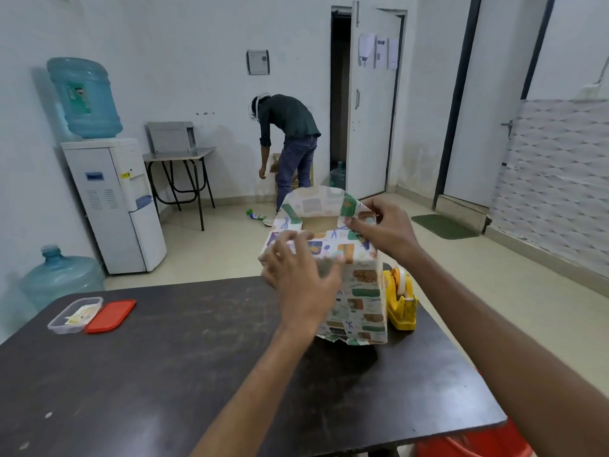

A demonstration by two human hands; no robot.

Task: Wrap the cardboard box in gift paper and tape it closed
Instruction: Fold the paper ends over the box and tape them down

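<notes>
Cardboard box (321,224) is stood on the table (184,351), top end being folded: gift paper (357,291) is pressed flat by the left hand (301,275), a flap pinched by the right hand (379,229); tape dispenser (402,301) is needed next

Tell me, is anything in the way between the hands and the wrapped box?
Nothing visible. Both hands are already on the box: the left hand presses its near top edge, and the right hand pinches the gift paper flap above the open top.

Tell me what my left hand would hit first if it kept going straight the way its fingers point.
Probably the gift paper on the box: the left hand is at its upper near-left corner, fingers spread toward the top fold. Depth is unclear; it may already touch.
</notes>
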